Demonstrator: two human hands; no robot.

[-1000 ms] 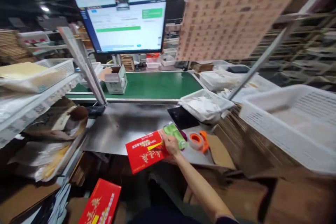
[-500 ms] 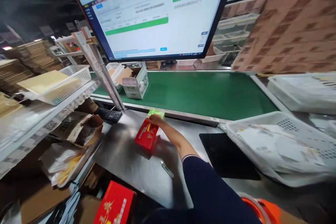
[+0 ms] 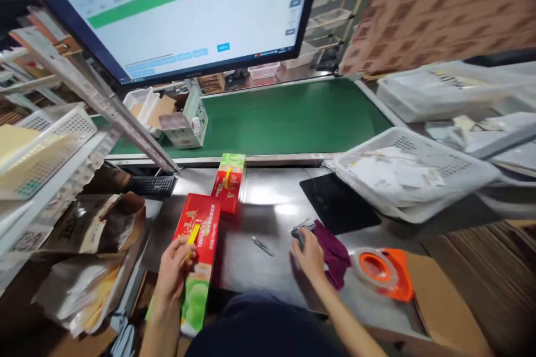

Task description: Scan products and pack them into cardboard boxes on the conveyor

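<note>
My left hand [image 3: 173, 270] grips a long red and green box [image 3: 197, 251] at the near edge of the steel worktop [image 3: 268, 217], fingers curled over its side. A second red and green box [image 3: 228, 183] lies flat further back by the green conveyor belt [image 3: 288, 117]. My right hand [image 3: 309, 251] rests closed over a small grey device [image 3: 302, 230] beside a dark red cloth [image 3: 333, 252]. A small metal blade or pen [image 3: 263, 246] lies between my hands.
An orange tape dispenser [image 3: 379, 273] sits on cardboard at the right. A black pad [image 3: 337, 203] and white baskets [image 3: 414, 175] stand right. A monitor [image 3: 167, 11] hangs above; an open carton [image 3: 184, 122] rides the belt. Shelves and a keyboard [image 3: 151, 184] stand left.
My right hand left the first red box near the belt and came back to the grey device. My left hand brought a second red box up onto the worktop's edge.
</note>
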